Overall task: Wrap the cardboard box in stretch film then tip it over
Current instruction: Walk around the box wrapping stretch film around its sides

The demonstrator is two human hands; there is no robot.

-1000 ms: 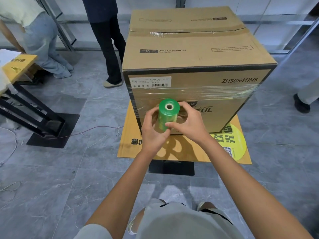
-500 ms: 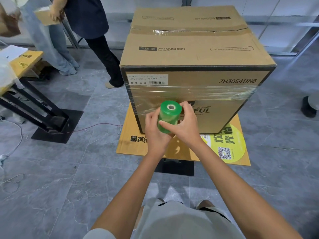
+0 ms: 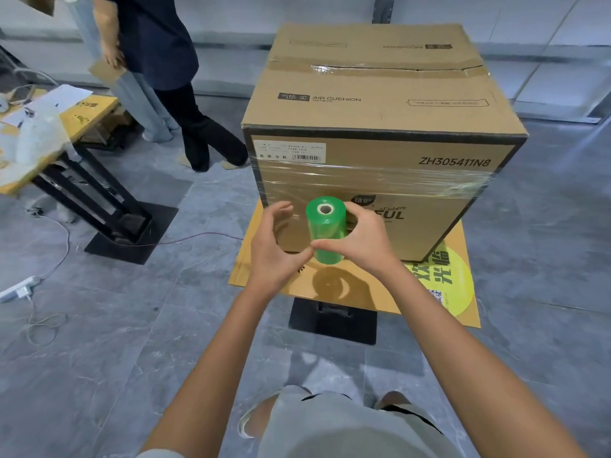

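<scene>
A large cardboard box (image 3: 380, 110) stands upright on a low yellow-brown board (image 3: 271, 276). A band of clear stretch film (image 3: 413, 181) crosses the box's front face below the label. The green film roll (image 3: 325, 233) is upright just in front of that face. My right hand (image 3: 363, 242) grips the roll from the right, fingers curled behind it. My left hand (image 3: 274, 246) is left of the roll; its fingers are spread off the roll and its thumb tip reaches the roll's lower part.
The board sits on a black pedestal base (image 3: 332, 320). At the left is a table (image 3: 89, 114) with papers on a black frame (image 3: 129, 233). A power strip (image 3: 18, 289) and cables lie on the grey floor. Two people (image 3: 172, 77) stand at the back left.
My left hand's fingers have come off the roll and spread to the left. My right hand keeps its grip. The people at the back have shifted.
</scene>
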